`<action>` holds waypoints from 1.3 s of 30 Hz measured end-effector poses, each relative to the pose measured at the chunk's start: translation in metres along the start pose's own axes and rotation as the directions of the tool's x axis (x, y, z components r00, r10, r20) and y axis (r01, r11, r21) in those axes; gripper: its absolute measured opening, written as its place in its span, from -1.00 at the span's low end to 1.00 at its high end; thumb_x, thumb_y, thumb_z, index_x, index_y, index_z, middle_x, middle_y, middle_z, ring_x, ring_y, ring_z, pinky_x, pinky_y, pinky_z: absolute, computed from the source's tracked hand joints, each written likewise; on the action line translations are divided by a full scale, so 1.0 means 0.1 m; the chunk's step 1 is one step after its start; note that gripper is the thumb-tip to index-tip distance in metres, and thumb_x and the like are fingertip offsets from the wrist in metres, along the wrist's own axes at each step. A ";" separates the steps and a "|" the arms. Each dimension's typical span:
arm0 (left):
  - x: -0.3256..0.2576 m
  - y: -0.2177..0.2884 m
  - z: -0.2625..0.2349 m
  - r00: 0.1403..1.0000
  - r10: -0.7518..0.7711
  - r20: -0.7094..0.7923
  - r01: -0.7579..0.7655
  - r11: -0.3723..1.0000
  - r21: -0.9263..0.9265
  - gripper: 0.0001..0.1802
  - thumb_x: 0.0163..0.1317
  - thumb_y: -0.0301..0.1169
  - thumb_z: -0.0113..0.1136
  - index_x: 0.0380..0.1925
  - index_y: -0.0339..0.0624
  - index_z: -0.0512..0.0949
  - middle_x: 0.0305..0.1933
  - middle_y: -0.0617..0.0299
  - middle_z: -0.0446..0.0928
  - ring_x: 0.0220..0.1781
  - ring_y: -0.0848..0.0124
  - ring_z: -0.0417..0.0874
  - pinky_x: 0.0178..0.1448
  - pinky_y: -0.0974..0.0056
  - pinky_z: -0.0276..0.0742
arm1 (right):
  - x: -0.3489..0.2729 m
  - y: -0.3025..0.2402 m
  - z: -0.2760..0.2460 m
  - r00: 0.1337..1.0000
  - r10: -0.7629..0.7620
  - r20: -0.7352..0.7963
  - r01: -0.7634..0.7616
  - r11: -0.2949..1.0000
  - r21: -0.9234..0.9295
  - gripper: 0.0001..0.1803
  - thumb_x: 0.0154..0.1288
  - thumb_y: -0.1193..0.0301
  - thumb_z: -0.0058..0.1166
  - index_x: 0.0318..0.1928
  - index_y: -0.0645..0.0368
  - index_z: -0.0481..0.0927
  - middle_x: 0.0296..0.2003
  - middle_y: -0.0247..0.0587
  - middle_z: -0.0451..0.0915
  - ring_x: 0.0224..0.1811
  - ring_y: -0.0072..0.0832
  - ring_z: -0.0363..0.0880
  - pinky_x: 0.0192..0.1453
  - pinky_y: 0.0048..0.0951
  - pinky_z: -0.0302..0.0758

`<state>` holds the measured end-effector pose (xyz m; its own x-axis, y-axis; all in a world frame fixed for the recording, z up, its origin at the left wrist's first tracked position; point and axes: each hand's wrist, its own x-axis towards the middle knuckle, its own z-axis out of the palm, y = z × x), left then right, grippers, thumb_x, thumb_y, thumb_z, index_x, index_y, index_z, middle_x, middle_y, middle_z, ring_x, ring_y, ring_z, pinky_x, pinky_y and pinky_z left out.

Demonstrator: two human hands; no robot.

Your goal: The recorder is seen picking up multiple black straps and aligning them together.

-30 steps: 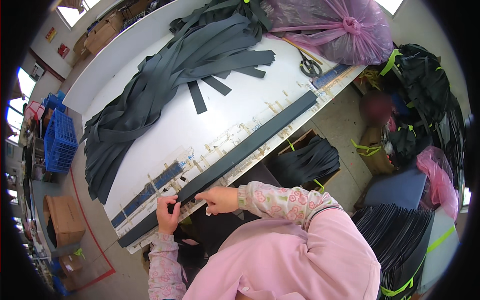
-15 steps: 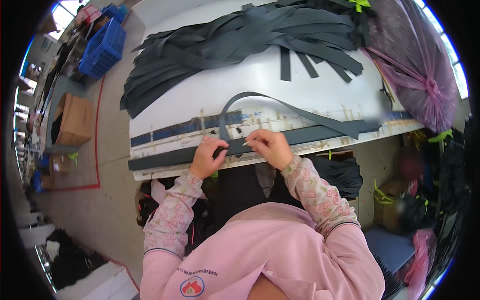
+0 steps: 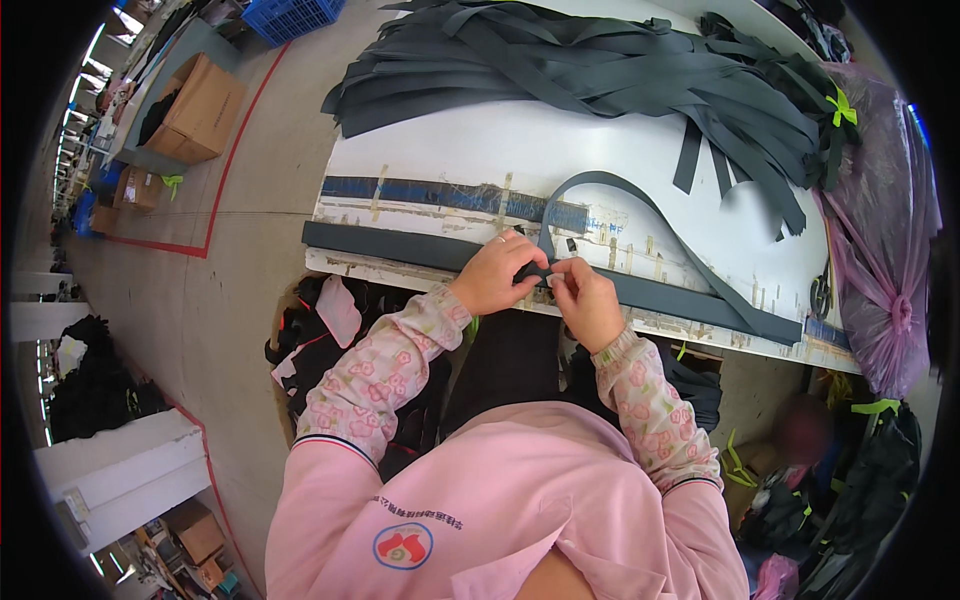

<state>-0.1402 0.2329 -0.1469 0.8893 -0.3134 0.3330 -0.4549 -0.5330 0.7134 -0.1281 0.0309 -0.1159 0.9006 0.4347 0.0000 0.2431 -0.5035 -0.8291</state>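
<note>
A long dark grey fabric strip (image 3: 400, 246) lies along the table's near edge. From it, or from another strip over it, a narrow band (image 3: 655, 205) arches up and comes down near the right end. My left hand (image 3: 497, 273) is closed at the near edge, thumb and fingers pinching the dark band. Close beside it, my right hand (image 3: 592, 303) pinches a small white piece (image 3: 556, 280), too small to name, against the same spot. The fingertips nearly touch, and what lies between them is partly hidden.
A heap of dark grey strips (image 3: 590, 65) covers the back of the white table (image 3: 450, 145). Scissors (image 3: 820, 293) lie at the right edge beside a tied purple plastic bag (image 3: 880, 240). Cartons (image 3: 200, 108) and a blue crate (image 3: 290, 15) stand off to the left.
My right hand has brought the white piece up to my left fingertips, and the hands are closer together. The whole view has turned, shifting the table to the right.
</note>
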 end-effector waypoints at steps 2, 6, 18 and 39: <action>-0.01 -0.02 0.00 1.000 0.004 -0.005 -0.004 1.000 0.004 -0.75 0.05 -0.48 0.35 -0.24 -0.11 0.55 -0.21 0.20 0.58 -0.11 0.11 0.54 0.04 0.10 0.46 | 0.00 0.00 0.01 0.999 0.042 -0.002 -0.042 0.999 0.005 -0.83 0.27 0.51 0.19 -0.13 0.23 0.58 -0.51 -0.02 0.61 -0.47 -0.13 0.66 -0.32 -0.19 0.56; -0.01 -0.03 0.02 1.000 0.019 -0.011 -0.019 1.000 0.020 -0.76 0.06 -0.48 0.34 -0.25 -0.11 0.55 -0.21 0.20 0.58 -0.11 0.11 0.54 0.04 0.10 0.46 | 0.00 -0.06 0.02 0.999 0.044 0.026 -0.043 0.999 -0.005 -0.83 0.26 0.49 0.20 -0.15 0.21 0.57 -0.54 -0.04 0.60 -0.48 -0.13 0.65 -0.33 -0.19 0.56; -0.02 -0.01 0.02 1.000 0.000 -0.015 0.000 1.000 0.004 -0.76 0.03 -0.49 0.32 -0.26 -0.10 0.54 -0.24 0.19 0.56 -0.10 0.08 0.52 0.03 0.09 0.48 | -0.01 -0.03 0.12 0.997 0.077 -0.018 -0.078 0.997 -0.021 -0.86 0.26 0.45 0.20 -0.21 0.22 0.59 -0.50 -0.02 0.64 -0.42 -0.10 0.69 -0.30 -0.16 0.57; 0.02 0.06 -0.04 0.997 -0.047 0.068 0.042 0.997 0.070 -0.63 -0.05 -0.38 0.54 -0.24 -0.14 0.60 -0.18 0.17 0.61 -0.03 0.10 0.55 0.09 0.13 0.49 | -0.65 0.86 -1.41 0.978 0.107 -0.182 -0.128 0.986 -0.107 -0.92 0.22 0.47 0.19 -0.29 0.21 0.61 -0.57 -0.22 0.55 -0.47 -0.29 0.55 -0.23 -0.29 0.51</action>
<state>-0.1407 0.2324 -0.1398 0.9044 -0.3408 0.2568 -0.4194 -0.5990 0.6821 -0.1148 -0.1457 -0.1085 0.9718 0.2354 0.0129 0.1631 -0.6318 -0.7578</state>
